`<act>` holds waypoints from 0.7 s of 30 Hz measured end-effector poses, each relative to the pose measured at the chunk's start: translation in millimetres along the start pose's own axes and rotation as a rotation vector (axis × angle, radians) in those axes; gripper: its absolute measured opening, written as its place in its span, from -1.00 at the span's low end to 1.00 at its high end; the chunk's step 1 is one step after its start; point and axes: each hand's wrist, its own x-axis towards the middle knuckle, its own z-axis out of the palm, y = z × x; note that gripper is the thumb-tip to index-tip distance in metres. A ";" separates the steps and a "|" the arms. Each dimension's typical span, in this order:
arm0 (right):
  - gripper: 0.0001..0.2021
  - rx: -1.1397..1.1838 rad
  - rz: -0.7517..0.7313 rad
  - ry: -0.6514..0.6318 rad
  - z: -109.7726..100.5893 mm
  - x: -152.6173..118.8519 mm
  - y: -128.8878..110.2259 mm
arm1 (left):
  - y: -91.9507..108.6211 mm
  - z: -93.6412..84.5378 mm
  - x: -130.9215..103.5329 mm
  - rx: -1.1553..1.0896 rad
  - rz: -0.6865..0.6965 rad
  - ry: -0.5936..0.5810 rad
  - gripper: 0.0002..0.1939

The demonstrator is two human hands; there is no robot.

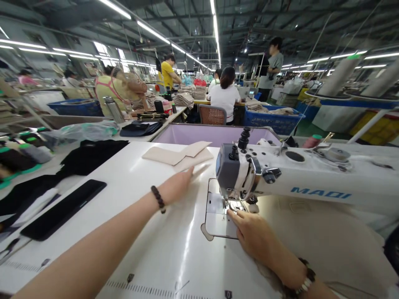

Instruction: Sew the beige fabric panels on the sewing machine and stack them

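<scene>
My left hand (177, 186) reaches over the white tabletop, smeared by motion, just below several beige fabric pieces (163, 155). A blurred pale edge shows by its fingertips; whether the fingers hold it I cannot make out. At the sewing machine (311, 182), my right hand (256, 232) lies with index finger stretched out on the metal needle plate (215, 224), close to the presser foot (236, 205). Nothing shows in its fingers. Beige material (324, 245) spreads under the machine arm, to the right of this hand.
At the left lie a black phone-like slab (64, 209), scissors (11, 248) and black fabric (92, 155). A lilac bin (212, 135) stands behind the table. A thread cone (311, 141) sits behind the machine. Several people work beyond, near blue crates (274, 120).
</scene>
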 end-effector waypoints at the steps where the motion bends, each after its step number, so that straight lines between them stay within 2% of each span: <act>1: -0.57 0.003 -0.002 0.002 -0.9 -0.4 -0.3 | -6.4 -12.2 -2.6 -0.051 0.001 -0.010 -0.44; 2: -0.58 0.004 -0.005 0.005 -1.6 -0.7 -0.5 | -11.8 -20.9 -6.1 -0.190 0.009 -0.039 -0.46; 3: -0.59 0.002 -0.007 0.009 -2.1 -1.0 -0.6 | -16.4 -25.3 -10.2 -0.450 -0.015 -0.070 -0.48; 5: -0.59 -0.003 -0.011 0.019 -1.8 -1.3 -0.3 | -23.8 -21.2 -20.5 -0.832 -0.069 -0.149 -0.49; 6: -0.59 -0.001 -0.014 0.024 -1.3 -1.4 -0.1 | -26.6 -13.9 -26.5 -0.911 -0.115 -0.165 -0.48; 7: -0.58 0.002 -0.015 0.030 -0.6 -1.4 0.2 | -28.5 -4.5 -32.9 -0.867 -0.157 -0.152 -0.46; 9: -0.59 0.009 -0.015 0.034 0.3 -1.4 0.7 | -27.6 16.5 -46.0 -0.525 -0.193 -0.015 -0.46; 11: -0.61 0.013 -0.016 0.033 -0.2 -1.5 0.7 | -17.3 34.9 -57.8 -0.163 -0.060 0.077 -0.54; 12: -0.61 0.013 -0.015 0.032 -0.8 -1.6 0.6 | -8.6 42.0 -62.2 -0.059 0.052 0.052 -0.59; 13: -0.62 0.013 -0.016 0.029 -1.6 -1.7 0.5 | 1.6 47.6 -65.1 -0.014 0.166 -0.022 -0.62; 15: -0.66 0.013 -0.018 0.022 -3.1 -2.0 0.5 | 22.9 55.2 -65.2 0.040 0.318 -0.128 -0.71; 18: -0.70 0.022 -0.028 0.017 -3.7 -2.6 1.5 | 43.4 60.9 -52.4 0.079 0.402 -0.152 -0.75; 21: -0.73 0.027 -0.076 0.022 -3.3 -3.7 3.0 | 46.2 63.5 -33.7 0.061 0.436 -0.178 -0.82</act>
